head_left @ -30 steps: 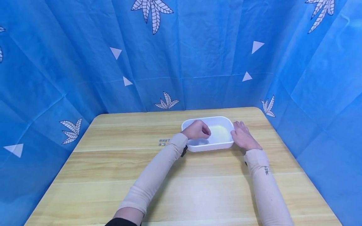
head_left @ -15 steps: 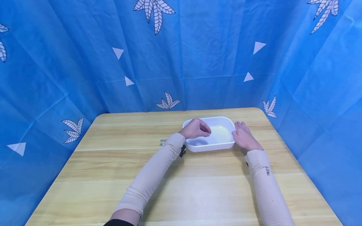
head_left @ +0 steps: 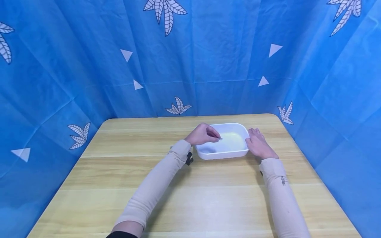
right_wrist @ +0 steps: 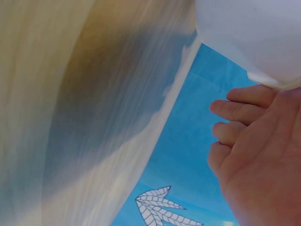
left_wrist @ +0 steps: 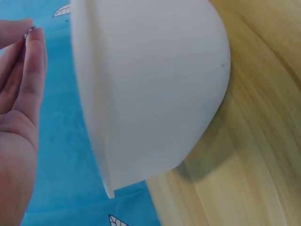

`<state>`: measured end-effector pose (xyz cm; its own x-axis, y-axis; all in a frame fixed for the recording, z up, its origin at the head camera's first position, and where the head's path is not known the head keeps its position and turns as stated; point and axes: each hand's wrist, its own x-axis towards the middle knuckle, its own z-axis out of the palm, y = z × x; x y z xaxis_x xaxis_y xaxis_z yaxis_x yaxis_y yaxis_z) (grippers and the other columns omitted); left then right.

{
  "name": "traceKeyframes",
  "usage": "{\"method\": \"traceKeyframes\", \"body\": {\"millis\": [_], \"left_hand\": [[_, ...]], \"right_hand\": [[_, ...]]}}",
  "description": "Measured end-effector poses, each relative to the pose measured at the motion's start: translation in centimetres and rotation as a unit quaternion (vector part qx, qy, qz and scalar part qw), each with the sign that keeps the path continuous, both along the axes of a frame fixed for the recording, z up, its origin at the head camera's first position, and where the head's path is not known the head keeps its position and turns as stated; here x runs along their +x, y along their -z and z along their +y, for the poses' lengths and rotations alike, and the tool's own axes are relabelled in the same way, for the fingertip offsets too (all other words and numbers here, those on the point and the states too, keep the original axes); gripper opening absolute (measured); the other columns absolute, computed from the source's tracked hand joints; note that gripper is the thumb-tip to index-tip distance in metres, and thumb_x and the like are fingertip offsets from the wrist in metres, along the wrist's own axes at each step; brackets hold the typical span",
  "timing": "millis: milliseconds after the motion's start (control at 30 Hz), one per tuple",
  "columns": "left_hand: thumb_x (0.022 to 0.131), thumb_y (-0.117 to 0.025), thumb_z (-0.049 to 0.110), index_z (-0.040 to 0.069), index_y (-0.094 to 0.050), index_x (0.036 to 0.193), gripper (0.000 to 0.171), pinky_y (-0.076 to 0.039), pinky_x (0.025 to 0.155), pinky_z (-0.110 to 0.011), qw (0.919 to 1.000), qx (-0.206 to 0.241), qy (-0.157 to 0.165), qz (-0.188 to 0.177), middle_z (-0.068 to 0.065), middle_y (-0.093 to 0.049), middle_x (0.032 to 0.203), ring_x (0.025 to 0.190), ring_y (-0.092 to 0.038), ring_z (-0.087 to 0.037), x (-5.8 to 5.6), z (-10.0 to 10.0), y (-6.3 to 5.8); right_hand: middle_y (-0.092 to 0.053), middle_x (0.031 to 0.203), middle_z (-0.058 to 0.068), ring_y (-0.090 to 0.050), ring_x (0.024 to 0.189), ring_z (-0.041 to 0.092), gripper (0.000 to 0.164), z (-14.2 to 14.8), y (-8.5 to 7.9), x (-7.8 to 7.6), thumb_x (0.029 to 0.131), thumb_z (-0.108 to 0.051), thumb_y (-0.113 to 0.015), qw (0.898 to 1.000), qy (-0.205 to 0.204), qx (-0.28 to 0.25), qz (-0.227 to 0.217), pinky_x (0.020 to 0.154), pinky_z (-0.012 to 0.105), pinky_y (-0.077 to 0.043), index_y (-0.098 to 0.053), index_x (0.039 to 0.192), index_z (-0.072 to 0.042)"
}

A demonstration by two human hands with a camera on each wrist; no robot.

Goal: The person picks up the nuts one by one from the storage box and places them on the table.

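Over the inside of a white plastic tub (head_left: 224, 154), my left hand (head_left: 203, 135) pinches a small silvery metal piece (head_left: 220, 139) between thumb and fingertips. The left wrist view shows this metal piece (left_wrist: 29, 33) at the very tips of the fingers, too small to make out its kind. My right hand (head_left: 259, 145) holds the tub's right end, its thumb at the rim. In the right wrist view, the other fingers (right_wrist: 237, 110) reach past the outside of the tub (right_wrist: 249, 37), below its rim; the thumb is hidden there.
The tub stands toward the back of a light wooden table (head_left: 208, 205). A blue patterned curtain (head_left: 190, 59) hangs behind the table and along both sides. Left of the tub, the left sleeve (head_left: 160, 178) crosses the table, with a tiny metal bit (head_left: 171, 147) just beside it.
My left hand has shifted slightly left over the tub, and the metal piece now shows at its fingertips. Its sleeve covers most of the small pieces seen earlier. My right hand stays at the rim.
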<state>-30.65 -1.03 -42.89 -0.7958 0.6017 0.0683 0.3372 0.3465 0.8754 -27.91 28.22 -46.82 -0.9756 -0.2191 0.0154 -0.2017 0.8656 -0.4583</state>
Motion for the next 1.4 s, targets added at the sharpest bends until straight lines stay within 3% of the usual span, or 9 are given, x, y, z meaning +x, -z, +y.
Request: {"method": "traceKeyframes", "body": {"millis": [333, 700, 1067, 1400], "left_hand": [[0.088, -0.079, 0.002, 0.001, -0.079, 0.104, 0.016, -0.062, 0.086, -0.027, 0.9993, 0.030, -0.021, 0.002, -0.015, -0.080, 0.104, 0.091, -0.077, -0.016, 0.3, -1.7, 0.0], [0.088, -0.081, 0.010, 0.007, -0.080, 0.105, 0.018, -0.061, 0.090, -0.027, 0.9984, 0.028, -0.048, 0.012, -0.009, -0.080, 0.106, 0.095, -0.075, -0.015, 0.7, -4.2, 0.1], [0.087, -0.080, 0.007, 0.003, -0.079, 0.104, 0.017, -0.062, 0.087, -0.028, 0.9948, 0.066, -0.076, 0.014, -0.013, -0.079, 0.106, 0.092, -0.074, -0.015, 1.6, -7.0, -0.4], [0.087, -0.081, 0.007, 0.003, -0.079, 0.104, 0.018, -0.061, 0.081, -0.024, 0.9922, 0.075, -0.098, 0.016, -0.013, -0.078, 0.109, 0.089, -0.073, -0.014, 1.8, -9.8, 0.5]], "right_hand": [[-0.017, 0.164, 0.040, -0.007, 0.155, 0.059, 0.062, 0.2, 0.0, -0.2, 0.105, -0.020, -0.028, 1.000, -0.001, 0.001, -0.004, 0.128, 0.067, -0.007, -0.022, 0.155, 0.018], [-0.015, 0.165, 0.040, -0.006, 0.155, 0.059, 0.064, 0.0, -0.2, -0.2, 0.105, -0.021, -0.026, 1.000, -0.004, 0.003, -0.006, 0.128, 0.067, -0.005, -0.020, 0.155, 0.018], [-0.008, 0.166, 0.038, 0.001, 0.156, 0.056, 0.065, 0.2, -0.5, -0.1, 0.106, -0.024, -0.024, 1.000, 0.000, 0.012, -0.017, 0.128, 0.066, -0.003, -0.016, 0.157, 0.016], [-0.010, 0.166, 0.039, 0.000, 0.156, 0.056, 0.065, 0.1, -0.3, 0.0, 0.106, -0.022, -0.026, 1.000, 0.000, 0.014, -0.013, 0.128, 0.066, -0.002, -0.017, 0.156, 0.016]]}}
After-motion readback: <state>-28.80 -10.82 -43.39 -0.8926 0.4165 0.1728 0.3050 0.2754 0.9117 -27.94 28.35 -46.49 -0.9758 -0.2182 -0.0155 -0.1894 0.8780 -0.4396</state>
